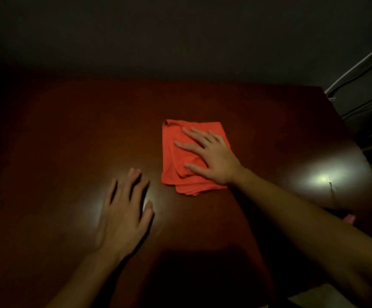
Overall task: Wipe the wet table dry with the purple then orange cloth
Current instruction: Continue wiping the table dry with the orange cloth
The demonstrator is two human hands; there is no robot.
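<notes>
The orange cloth (187,156), soft, light and folded, should slide best pressed at its centre, where the right hand (211,156) lies with fingers spread flat, the left hand (125,210) at seven o'clock open on the desk (69,130).

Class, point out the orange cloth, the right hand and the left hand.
orange cloth (176,156): head view, bare folded part left of the fingers.
right hand (211,158): head view, back of hand.
left hand (122,216): head view, back of hand.
</notes>
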